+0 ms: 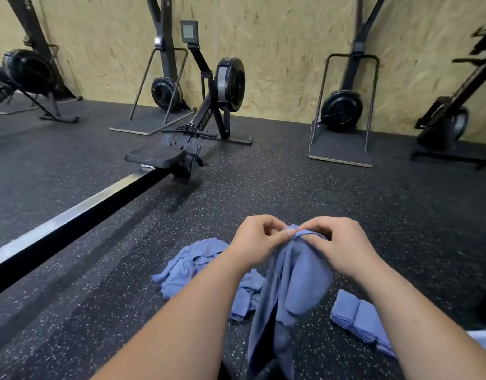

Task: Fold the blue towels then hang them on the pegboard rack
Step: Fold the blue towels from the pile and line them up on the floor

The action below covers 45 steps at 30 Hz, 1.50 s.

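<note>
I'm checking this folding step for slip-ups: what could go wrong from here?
The left hand and right hand pinch the held towel close together on its top edge, so it hangs bunched and may fold crooked. Its lower part hangs beside the unfolded pile on the floor and could catch or drag it. The folded stack lies close on the right; a swinging towel might disturb it.

You're getting soft, even indoor light, glare glinting off the rower rail [71, 216], wide-angle bending the edges, corners blurring.
</note>
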### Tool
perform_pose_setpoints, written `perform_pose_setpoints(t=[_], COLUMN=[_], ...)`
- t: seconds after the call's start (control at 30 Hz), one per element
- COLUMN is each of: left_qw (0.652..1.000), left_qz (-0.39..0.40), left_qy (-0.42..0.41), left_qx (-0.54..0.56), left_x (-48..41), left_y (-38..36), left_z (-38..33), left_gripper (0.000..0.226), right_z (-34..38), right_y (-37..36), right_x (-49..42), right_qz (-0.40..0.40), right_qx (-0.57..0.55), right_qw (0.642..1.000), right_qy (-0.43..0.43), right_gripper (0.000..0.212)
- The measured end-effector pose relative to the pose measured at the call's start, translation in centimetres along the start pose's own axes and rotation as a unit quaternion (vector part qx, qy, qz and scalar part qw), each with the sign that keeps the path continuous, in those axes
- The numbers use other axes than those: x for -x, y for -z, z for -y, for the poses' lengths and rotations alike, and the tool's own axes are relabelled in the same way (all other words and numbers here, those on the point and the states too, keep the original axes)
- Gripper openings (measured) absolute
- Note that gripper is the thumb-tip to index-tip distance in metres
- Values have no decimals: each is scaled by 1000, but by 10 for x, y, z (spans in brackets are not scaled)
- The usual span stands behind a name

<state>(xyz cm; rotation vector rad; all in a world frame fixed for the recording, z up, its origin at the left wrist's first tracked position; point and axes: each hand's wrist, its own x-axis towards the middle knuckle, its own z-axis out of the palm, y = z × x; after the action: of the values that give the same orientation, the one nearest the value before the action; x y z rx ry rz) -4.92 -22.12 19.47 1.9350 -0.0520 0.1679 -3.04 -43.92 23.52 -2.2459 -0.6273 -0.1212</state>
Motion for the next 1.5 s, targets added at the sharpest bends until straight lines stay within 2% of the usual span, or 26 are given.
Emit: perform_pose_setpoints(t=[0.13,0.2,0.37,0.47,0.77,1.03,1.23,1.4,1.5], left_qw=[996,994,989,982,963,951,939,950,965], left_qz=[78,98,101,107,81,54,36,27,25], left_qy=[-27,-41,-71,-90,-98,-52,-14,3,-20], left_qx=[30,16,-80,-124,-236,-300,-341,-310,-259], left_x=[-12,-21,-41,-50,-81,-95,-104,-111,-110], left_y=[-23,-37,-74,-90,-112,-111,-92,-73,-74], left_z=[-8,-9,-7,-10,-1,2,12,23,23], left_gripper=[29,25,18,19,7,12,18,12,9], right_z=[-20,-28,-50,-64,-110,-131,-148,-158,-149], right_y=[19,26,41,51,77,84,88,92,86], right_x=[1,0,-4,-9,-17,-24,-29,-30,-33], right_qz=[-80,-95,-68,-19,2,-72,-170,-211,-171], right_qx=[21,26,53,93,142,119,159,200,164], right_qw=[996,994,994,992,983,981,955,930,949], right_qy=[-32,-40,-73,-84,-116,-138,-182,-224,-205], right_gripper=[17,15,12,12,15,15,18,22,12])
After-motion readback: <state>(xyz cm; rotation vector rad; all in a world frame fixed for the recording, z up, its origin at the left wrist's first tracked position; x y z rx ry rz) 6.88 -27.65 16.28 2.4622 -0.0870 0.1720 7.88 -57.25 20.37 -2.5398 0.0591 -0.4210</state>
